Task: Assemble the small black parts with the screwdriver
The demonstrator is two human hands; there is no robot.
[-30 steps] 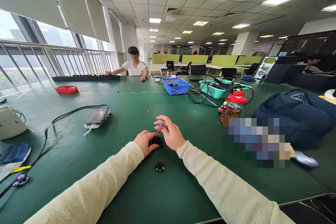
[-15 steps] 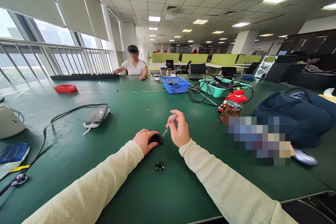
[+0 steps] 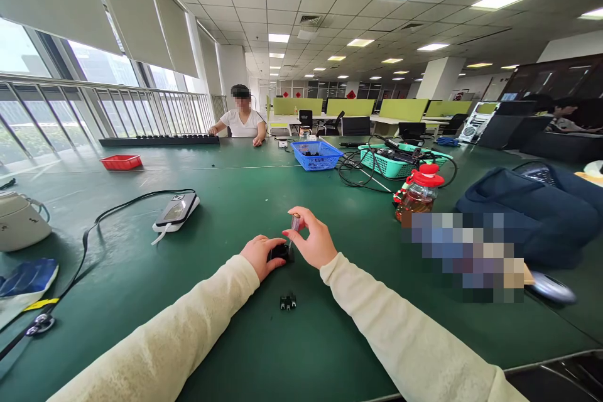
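On the green table, my left hand is closed around a small black part, thumb and fingers on its sides. My right hand pinches the clear handle of a screwdriver, which stands nearly upright. Its shaft points down at the right side of the black part; the tip is hard to see. Closer to me lies a second small black piece with several prongs, touched by neither hand.
Ahead are a blue basket, a green basket with cables and a red-lidded jar. A dark blue bag lies right. On the left are a phone, a red tray and a strap. A person sits across.
My right hand has moved slightly left and down. The screwdriver has gone from slanted to nearly upright over the black part. My left hand stays on that part.
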